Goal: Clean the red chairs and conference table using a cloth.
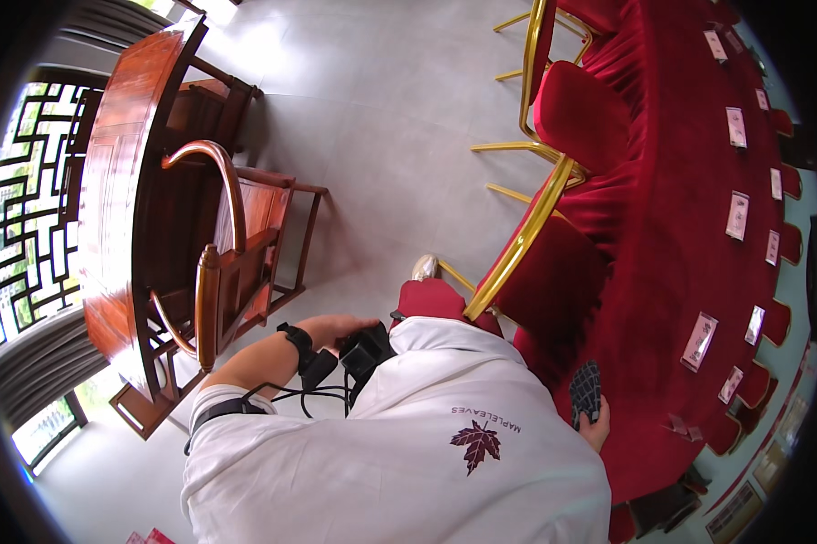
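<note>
My left hand (352,328) is at my left hip, beside a black device (367,350) with cables. It touches or rests against the device, and its fingers are partly hidden, so its grip cannot be made out. On my right side, my right hand (594,428) holds a dark grey cloth (586,393) with a light line pattern, folded or bunched, over the near edge of a long table with a red tablecloth (680,272). Black straps with a small box go round my left arm.
Gold-framed chairs with red seats (578,109) line the red table, one close by my right leg. Name cards in clear stands (698,342) are set along the tabletop. To the left are a wooden desk (119,156) and a wooden armchair (255,217), before a lattice window.
</note>
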Demonstrator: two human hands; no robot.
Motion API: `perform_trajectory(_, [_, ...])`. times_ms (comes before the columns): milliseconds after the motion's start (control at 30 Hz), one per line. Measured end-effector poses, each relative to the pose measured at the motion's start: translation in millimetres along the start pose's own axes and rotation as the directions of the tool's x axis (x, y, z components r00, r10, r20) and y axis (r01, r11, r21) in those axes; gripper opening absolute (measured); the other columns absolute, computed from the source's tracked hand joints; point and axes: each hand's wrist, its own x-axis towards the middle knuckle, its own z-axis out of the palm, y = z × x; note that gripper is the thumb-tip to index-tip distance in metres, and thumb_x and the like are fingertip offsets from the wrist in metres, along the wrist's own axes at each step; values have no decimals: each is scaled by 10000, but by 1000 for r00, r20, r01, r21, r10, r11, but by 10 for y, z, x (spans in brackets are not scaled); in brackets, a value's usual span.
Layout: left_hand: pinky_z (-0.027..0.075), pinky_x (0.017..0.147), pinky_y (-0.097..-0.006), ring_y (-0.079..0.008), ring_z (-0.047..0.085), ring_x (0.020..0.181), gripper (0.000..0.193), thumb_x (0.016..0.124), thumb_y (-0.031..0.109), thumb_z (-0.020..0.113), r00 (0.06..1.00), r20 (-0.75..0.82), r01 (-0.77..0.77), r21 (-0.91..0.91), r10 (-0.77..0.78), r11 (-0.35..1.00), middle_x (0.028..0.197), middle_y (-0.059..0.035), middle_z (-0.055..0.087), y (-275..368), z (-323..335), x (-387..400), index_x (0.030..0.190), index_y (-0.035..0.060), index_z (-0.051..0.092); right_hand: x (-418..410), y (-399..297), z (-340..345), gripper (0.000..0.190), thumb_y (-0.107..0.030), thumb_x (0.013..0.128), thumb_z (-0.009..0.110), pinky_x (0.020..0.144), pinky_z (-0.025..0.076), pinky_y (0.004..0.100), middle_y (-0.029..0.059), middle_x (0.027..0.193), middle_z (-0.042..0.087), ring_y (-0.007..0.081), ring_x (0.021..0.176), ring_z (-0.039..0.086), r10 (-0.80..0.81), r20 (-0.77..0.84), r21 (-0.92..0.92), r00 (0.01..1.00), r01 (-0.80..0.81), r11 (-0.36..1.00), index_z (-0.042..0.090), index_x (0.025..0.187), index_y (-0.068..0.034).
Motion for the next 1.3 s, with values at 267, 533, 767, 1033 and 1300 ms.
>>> perform_trajectory(267, [539,481,-319,-144,669,662,404,861,539,559,998,-59,-18,-68,14,998,821,-15,683,135,55,-204,989,167,651,23,-29,-83,523,84,769,563,970,391,376,213,1188,533,333,1112,524,-48,-16,-62,999,47,997,457,1281,48])
perform_trajectory(533, [576,642,-362,-187,688,795,480,867,505,580,999,-3,-43,-66,43,997,970,-76,689,221,10,-167,1120,98,608,-4,-120,-104,516,87,771,555,957,397,378,226,1185,528,352,1095,526,-6,-33,-109,999,2,994,459,1276,50])
perform_trajectory(767, [582,617,-373,-191,693,757,486,867,513,558,999,-3,-43,-19,43,999,935,-84,693,212,-7,-129,1112,96,609,4,-82,-89,517,80,777,559,962,394,381,237,1188,522,360,1102,521,-29,8,-100,1000,29,995,454,1282,48])
perform_trajectory(1033, [531,492,-340,-173,661,659,422,871,520,512,1000,-6,-31,-79,31,996,834,-38,676,208,31,-258,1030,149,636,99,-100,-84,522,81,772,560,960,395,384,238,1178,523,360,1100,519,-36,26,-100,999,39,994,451,1281,53])
perform_trajectory(1300, [578,557,-346,-188,693,720,507,849,518,570,999,-10,-50,-72,50,996,904,-89,690,145,69,-303,1106,83,605,177,-41,-109,529,93,761,561,969,395,366,218,1192,527,337,1107,523,-21,45,-115,999,26,993,458,1278,49])
